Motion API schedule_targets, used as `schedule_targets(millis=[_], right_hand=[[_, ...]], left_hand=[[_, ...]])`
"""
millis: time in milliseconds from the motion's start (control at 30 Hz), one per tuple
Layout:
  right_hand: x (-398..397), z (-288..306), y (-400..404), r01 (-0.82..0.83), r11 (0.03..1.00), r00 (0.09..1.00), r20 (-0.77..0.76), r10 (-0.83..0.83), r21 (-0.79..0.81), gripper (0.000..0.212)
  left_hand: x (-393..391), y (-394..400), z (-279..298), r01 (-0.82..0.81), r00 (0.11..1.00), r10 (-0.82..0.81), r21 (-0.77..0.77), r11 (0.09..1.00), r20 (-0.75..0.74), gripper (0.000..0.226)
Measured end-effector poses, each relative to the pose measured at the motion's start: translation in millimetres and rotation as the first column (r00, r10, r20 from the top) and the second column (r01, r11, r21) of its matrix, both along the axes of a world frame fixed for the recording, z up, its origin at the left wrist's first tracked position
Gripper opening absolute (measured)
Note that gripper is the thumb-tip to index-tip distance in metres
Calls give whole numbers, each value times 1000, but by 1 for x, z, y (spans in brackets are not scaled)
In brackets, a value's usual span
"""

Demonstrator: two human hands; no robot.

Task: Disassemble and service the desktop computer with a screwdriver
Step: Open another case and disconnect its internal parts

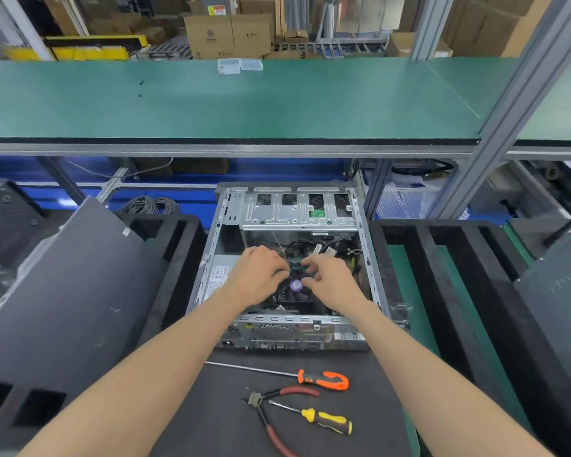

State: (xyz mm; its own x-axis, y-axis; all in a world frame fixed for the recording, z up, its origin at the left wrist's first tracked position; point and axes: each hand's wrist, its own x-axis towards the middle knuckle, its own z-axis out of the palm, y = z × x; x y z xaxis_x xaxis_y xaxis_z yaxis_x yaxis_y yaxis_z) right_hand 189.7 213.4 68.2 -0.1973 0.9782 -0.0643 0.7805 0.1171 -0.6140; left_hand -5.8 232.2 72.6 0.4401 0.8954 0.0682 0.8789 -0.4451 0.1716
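Though near: screwdrivers (323, 379), pliers (271, 413).

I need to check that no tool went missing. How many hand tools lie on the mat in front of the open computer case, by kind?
Screwdrivers: 2, the orange-handled screwdriver and the yellow-handled screwdriver
Pliers: 1, the red-handled pliers
Total: 3, none held in either hand
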Motion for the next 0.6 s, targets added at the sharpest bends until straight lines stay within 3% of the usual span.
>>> schedule_targets(millis=[233,400,500,600], right_hand=[[-10,17,-26,-205,977,972,132,196,60,17],[-10,21,-50,-301,946,931,250,265,117,24],[-9,19,-65,-339,911,925,262,276,237,29],[-5,13,-79,-418,777,894,364,260,471,22]], left_hand=[[-5,-27,-4,27,995,-26,-3,1000,96,26],[-6,-41,-5,18,995,-16,-14,1000,94,27],[-5,-46,-3,-8,996,10,-23,1000,85,29],[-3,-48,-1,-36,997,40,-63,997,66,32]])
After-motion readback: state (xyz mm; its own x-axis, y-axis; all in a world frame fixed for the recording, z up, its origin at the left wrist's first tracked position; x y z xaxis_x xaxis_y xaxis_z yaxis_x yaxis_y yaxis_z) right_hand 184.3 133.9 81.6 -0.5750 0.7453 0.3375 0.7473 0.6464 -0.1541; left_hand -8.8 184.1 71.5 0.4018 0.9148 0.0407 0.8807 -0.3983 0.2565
